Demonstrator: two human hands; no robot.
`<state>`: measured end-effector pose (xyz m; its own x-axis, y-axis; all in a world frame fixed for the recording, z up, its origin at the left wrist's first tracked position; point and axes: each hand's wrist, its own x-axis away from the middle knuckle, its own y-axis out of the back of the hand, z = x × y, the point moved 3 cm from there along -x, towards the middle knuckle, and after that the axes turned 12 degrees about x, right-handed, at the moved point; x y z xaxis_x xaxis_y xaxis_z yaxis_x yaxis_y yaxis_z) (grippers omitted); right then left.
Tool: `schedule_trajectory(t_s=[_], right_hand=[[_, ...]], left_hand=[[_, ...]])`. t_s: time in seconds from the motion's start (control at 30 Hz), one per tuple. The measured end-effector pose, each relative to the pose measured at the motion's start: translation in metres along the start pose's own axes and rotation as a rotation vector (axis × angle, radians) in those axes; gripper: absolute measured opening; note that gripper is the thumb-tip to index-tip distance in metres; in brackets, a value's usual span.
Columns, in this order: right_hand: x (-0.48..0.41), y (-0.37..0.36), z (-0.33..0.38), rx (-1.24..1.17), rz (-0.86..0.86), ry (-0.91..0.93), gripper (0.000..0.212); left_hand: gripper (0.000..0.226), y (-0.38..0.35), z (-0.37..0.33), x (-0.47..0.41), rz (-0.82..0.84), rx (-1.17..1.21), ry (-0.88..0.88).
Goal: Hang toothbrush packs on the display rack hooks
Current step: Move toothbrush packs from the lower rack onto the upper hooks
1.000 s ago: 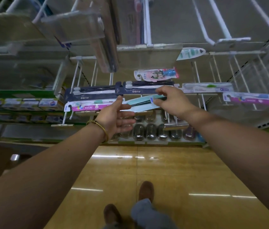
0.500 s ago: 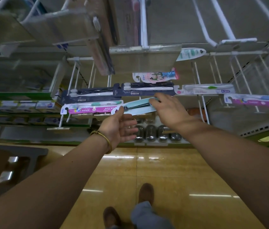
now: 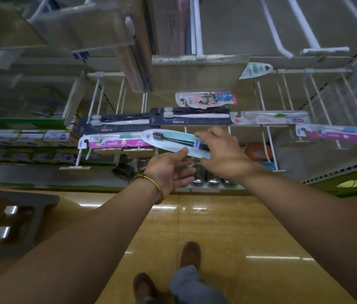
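Toothbrush pack (image 3: 173, 141) sits pinched by its handle end in your right hand (image 3: 223, 154), brush end jutting left beyond your fingertips. Your left hand (image 3: 168, 172) lies open just below it. Gripped so far back, the free end could wobble and miss a rack hook (image 3: 269, 145).

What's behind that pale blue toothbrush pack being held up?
The pale blue toothbrush pack covers the right end of a hanging pink pack. Dark AUBO packs show above it. The right hand hides what lies behind the pack's other end.
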<state>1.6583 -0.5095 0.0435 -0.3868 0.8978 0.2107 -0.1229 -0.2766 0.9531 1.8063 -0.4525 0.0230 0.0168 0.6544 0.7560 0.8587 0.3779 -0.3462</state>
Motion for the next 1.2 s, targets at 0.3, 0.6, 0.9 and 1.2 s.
schedule_trajectory(t_s=[0.3, 0.6, 0.9, 1.2], right_hand=[[0.023, -0.004, 0.046, -0.184, 0.037, -0.02, 0.077], [-0.002, -0.002, 0.053, -0.214, 0.037, 0.009, 0.07], [-0.057, 0.003, 0.007, 0.229, -0.105, -0.021, 0.062], [-0.071, -0.015, -0.014, 0.47, -0.051, -0.095, 0.076]], left_hand=[[0.023, 0.003, 0.002, 0.001, 0.002, 0.114, -0.185], [0.025, 0.049, -0.025, 0.011, -0.086, 0.06, -0.187], [0.033, 0.042, -0.045, -0.001, -0.057, -0.025, -0.201], [0.034, 0.025, -0.045, -0.014, -0.056, -0.074, -0.215]])
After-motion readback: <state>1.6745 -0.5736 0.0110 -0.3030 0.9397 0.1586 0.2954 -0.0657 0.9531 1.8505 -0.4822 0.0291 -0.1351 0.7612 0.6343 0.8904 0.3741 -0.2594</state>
